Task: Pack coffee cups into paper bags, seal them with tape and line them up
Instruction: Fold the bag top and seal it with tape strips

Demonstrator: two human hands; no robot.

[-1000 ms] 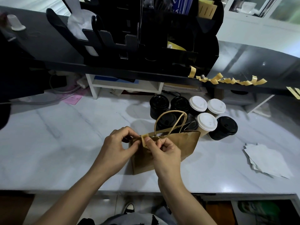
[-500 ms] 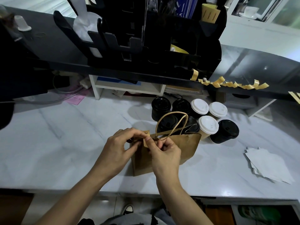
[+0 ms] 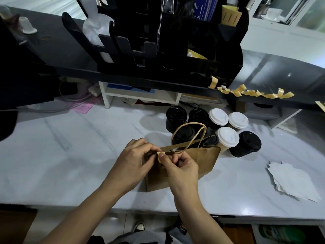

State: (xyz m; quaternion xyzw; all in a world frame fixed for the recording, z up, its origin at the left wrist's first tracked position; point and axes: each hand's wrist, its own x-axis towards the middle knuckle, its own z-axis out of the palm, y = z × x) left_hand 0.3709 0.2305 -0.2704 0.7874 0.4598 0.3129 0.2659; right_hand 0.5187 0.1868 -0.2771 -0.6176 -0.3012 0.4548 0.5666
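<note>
Tape (image 3: pixel 161 156) sits pinched under my right hand (image 3: pixel 181 169), thumb on top, at the closed mouth of the paper bag (image 3: pixel 202 161). My left hand (image 3: pixel 133 161) grips the bag's left top corner, fingers curled over the folded edge, holding both sides together. The bag stands near the front edge of the tabletop (image 3: pixel 70 155), its mouth running left to right across me, handles (image 3: pixel 189 136) looping up just right of my fingers. So the strip has to fold over that long top edge, front face to back, and my right hand is the one placed to press it down, I judge. Behind the bag, toward the back edge, wait the lidded coffee cups (image 3: pixel 226 140), black and white, clustered. Spare tape strips (image 3: pixel 255 92) hang off the black shelf above them.
</note>
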